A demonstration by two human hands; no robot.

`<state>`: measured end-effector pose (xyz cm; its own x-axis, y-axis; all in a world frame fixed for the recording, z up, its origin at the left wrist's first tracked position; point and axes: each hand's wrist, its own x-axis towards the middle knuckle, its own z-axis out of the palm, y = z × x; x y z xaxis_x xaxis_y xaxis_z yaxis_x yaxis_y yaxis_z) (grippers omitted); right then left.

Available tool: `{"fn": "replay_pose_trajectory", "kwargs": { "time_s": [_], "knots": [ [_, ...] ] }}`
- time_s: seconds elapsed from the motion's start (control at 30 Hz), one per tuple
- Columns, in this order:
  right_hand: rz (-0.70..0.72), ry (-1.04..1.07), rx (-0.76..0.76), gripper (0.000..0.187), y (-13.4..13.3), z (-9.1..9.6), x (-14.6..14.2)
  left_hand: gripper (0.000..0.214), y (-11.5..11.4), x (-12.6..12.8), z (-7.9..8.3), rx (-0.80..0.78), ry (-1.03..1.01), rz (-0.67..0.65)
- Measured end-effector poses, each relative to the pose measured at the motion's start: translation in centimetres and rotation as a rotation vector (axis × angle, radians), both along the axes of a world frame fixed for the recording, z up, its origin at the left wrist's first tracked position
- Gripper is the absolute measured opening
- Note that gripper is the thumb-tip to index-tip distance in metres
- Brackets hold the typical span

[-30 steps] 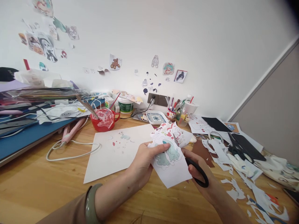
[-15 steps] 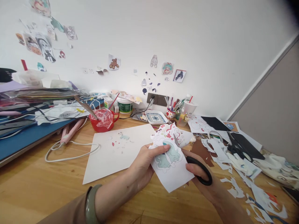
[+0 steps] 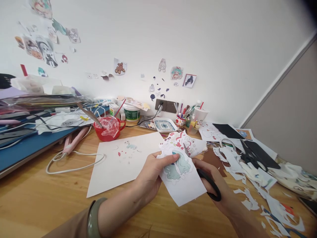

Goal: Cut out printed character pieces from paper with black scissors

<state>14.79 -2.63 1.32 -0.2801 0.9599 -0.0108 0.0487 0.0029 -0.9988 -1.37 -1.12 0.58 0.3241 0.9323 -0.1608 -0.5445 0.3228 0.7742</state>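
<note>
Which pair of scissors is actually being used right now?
The black-handled pair in the right hand, blade in the printed sheet; the other pair lies untouched among scraps.

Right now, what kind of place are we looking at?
Probably a home craft desk. Cartoon paper cut-outs are stuck on the white wall, white paper offcuts litter the light wooden desk, and the left hand holds a white printed cartoon sheet while the right hand works black-handled scissors at it.
</note>
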Motion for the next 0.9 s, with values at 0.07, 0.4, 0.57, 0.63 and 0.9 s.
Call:
{"fn": "replay_pose_trajectory", "kwargs": {
  "time_s": [0.07, 0.4, 0.57, 0.63, 0.9],
  "knots": [
    [-0.016, -0.043, 0.008, 0.02, -0.06, 0.16, -0.26, 0.026, -0.02, 0.05, -0.16, 0.018, 0.051, 0.054],
    [0.005, -0.071, 0.062, 0.025, 0.1, -0.35, -0.34, 0.024, -0.1, 0.17, -0.14, 0.027, 0.084, 0.117],
    [-0.028, -0.043, 0.029, 0.024, 0.01, -0.26, -0.34, 0.024, -0.17, 0.16, -0.13, 0.029, 0.084, 0.11],
    [-0.046, -0.032, 0.017, 0.021, 0.06, -0.34, -0.37, 0.025, -0.21, 0.19, -0.11, 0.028, 0.073, 0.108],
    [-0.112, -0.052, 0.027, 0.023, 0.06, -0.53, -0.46, 0.027, -0.14, 0.32, 0.06, 0.022, 0.065, 0.109]
  ]
}}
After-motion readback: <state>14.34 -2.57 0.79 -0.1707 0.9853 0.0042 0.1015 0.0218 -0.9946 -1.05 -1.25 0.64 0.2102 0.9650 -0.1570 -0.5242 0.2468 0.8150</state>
